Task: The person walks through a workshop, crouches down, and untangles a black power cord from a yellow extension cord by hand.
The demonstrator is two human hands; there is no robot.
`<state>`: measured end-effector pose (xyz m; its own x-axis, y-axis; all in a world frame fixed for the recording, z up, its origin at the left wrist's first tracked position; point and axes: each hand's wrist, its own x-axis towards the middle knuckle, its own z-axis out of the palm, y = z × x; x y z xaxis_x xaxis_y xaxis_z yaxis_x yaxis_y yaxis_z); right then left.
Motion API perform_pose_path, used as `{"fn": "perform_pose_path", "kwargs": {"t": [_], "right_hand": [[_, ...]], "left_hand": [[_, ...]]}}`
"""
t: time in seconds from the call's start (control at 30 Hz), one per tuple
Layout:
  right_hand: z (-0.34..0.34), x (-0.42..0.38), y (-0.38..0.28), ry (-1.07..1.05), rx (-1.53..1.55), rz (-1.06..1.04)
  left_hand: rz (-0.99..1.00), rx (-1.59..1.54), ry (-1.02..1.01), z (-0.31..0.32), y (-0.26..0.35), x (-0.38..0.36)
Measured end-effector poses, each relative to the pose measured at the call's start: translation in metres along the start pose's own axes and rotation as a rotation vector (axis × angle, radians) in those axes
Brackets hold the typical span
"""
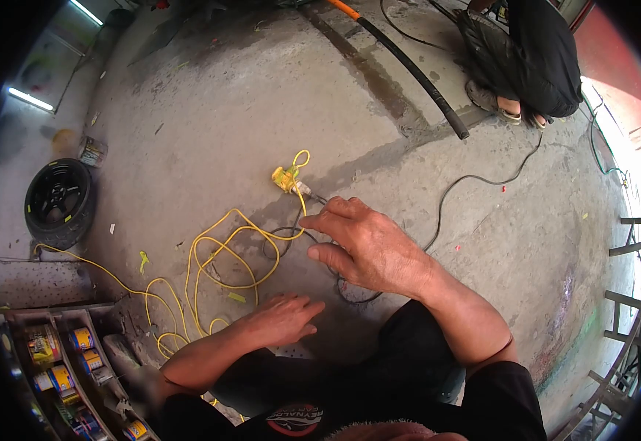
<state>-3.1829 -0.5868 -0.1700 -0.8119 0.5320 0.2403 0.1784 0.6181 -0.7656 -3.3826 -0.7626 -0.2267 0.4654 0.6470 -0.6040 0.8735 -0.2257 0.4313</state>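
My right hand (361, 242) is over the floor, thumb and fingers apart, with the fingertips beside a yellow extension cord (303, 202). Whether the fingertips touch the cord is hard to make out. Just beyond them lies the cord's yellow socket end (285, 178), with a pale plug (302, 188) on a dark cable meeting it. My left hand (280, 321) hovers low near my lap, fingers loosely stretched and holding nothing. Loose yellow coils spread on the floor between and left of my hands.
A wheel with a tire (59, 202) and a can (92, 151) stand at left. A shelf (63, 316) of small cans is at lower left. A thick black hose (416, 77) lies ahead. Another person (526, 55) crouches at upper right. Metal racks (633, 316) line the right.
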Motion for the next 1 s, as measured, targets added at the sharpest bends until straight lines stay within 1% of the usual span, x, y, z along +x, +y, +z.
{"fn": "perform_pose_path", "kwargs": {"t": [0.33,0.43,0.53,0.63,0.73,0.83,1.0], "right_hand": [[-0.003,-0.001,-0.003,0.005,0.002,-0.012],[-0.003,-0.001,-0.003,0.015,0.006,-0.020],[-0.002,-0.002,-0.001,0.024,0.012,-0.029],[-0.001,-0.003,0.001,0.025,0.028,-0.030],[0.000,-0.003,0.001,0.020,0.039,-0.022],[-0.001,-0.003,0.001,0.010,0.036,-0.003],[-0.003,-0.003,0.000,-0.005,0.031,0.010]], "left_hand": [[-0.012,-0.017,-0.007,-0.001,0.001,0.001],[0.054,-0.001,0.096,0.005,-0.002,0.000],[0.053,-0.005,0.093,0.007,-0.003,0.001],[0.050,-0.052,0.064,0.006,-0.005,0.002],[0.059,-0.150,-0.019,0.001,-0.012,0.006],[0.065,-0.199,0.012,0.006,-0.019,0.007],[0.041,-0.207,-0.036,-0.004,-0.014,0.007]]}}
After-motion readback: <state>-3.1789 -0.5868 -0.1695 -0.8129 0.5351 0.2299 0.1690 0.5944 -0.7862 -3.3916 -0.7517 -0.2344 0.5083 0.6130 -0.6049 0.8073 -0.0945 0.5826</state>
